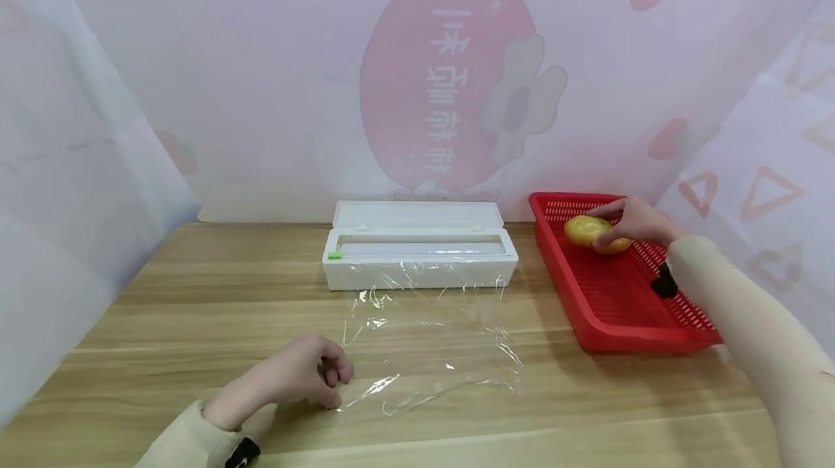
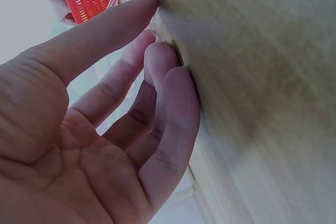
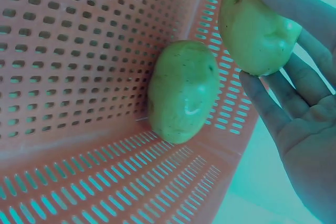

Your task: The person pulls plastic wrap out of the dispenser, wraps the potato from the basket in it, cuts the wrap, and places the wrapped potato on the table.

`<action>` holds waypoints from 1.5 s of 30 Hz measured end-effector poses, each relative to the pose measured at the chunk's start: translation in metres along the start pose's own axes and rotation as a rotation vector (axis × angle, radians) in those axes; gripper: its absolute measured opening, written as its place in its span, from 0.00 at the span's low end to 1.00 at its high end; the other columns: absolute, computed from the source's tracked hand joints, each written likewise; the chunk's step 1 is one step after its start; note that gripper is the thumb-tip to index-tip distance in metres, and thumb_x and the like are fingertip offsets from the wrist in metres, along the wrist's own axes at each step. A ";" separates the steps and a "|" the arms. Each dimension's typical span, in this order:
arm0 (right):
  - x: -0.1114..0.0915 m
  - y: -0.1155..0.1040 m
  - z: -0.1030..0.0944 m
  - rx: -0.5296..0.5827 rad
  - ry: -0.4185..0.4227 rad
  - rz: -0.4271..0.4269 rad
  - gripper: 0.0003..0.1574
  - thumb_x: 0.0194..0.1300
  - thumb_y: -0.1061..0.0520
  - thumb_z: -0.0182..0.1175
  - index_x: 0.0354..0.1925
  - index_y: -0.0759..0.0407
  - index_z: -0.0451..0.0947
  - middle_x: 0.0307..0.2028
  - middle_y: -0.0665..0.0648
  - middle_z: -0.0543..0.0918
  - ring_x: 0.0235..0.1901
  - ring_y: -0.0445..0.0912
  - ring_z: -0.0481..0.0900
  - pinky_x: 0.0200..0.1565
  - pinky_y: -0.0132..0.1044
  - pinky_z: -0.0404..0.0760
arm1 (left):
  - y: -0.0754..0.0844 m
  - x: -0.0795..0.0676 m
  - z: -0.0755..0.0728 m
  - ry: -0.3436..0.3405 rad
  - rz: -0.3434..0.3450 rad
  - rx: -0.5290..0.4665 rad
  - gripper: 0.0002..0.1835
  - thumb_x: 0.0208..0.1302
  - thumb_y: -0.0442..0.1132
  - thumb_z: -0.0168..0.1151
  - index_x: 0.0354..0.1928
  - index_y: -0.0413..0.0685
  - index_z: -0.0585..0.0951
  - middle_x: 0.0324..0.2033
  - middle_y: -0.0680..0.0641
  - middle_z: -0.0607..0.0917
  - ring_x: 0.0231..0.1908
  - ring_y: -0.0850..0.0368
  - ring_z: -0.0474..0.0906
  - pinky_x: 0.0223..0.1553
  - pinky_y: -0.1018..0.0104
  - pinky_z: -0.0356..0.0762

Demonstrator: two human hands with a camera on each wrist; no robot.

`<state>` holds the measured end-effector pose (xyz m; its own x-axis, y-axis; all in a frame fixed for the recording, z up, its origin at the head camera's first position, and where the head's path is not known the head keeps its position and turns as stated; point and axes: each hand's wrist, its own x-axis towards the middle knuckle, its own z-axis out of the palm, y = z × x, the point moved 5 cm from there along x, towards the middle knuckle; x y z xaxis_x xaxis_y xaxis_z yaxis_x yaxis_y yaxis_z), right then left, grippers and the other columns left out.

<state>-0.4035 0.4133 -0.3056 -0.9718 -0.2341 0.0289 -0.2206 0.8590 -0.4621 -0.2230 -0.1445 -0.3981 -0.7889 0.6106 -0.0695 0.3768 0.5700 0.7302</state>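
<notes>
In the right wrist view, my right hand [image 3: 310, 77] holds a yellow potato [image 3: 257, 30] between thumb and fingers, above a second potato [image 3: 184, 93] lying in the basket. The head view places this hand [image 1: 633, 222] over the back of the red basket [image 1: 574, 287]. My left hand [image 1: 293, 374] rests at the near left corner of a sheet of clear plastic wrap [image 1: 430, 352]. Its fingers bend loosely, with thumb and index fingertips [image 2: 147, 3] apart at the film's edge. The sheet runs out from a white wrap dispenser box [image 1: 417, 276], whose lid [image 1: 417, 214] stands up.
A green slider [image 1: 335, 255] sits at the left end of the dispenser. The box stands at the back of the wooden table [image 1: 215, 294], before a printed cloth backdrop [image 1: 280, 91]. The basket's raised rim borders the right side.
</notes>
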 end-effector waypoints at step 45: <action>-0.051 -0.237 0.093 0.368 -0.075 -0.317 0.38 0.39 0.56 0.84 0.52 0.55 0.85 0.44 0.52 0.85 0.36 0.51 0.84 0.37 0.40 0.83 | 0.004 0.000 -0.007 0.002 -0.003 -0.001 0.14 0.42 0.28 0.78 0.29 0.47 0.81 0.24 0.51 0.78 0.27 0.58 0.73 0.29 0.68 0.71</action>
<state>-0.2939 0.1795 -0.2797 -0.8498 -0.5018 0.1613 -0.4476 0.5255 -0.7235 -0.2243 -0.1461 -0.3900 -0.7913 0.6074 -0.0706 0.3735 0.5715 0.7307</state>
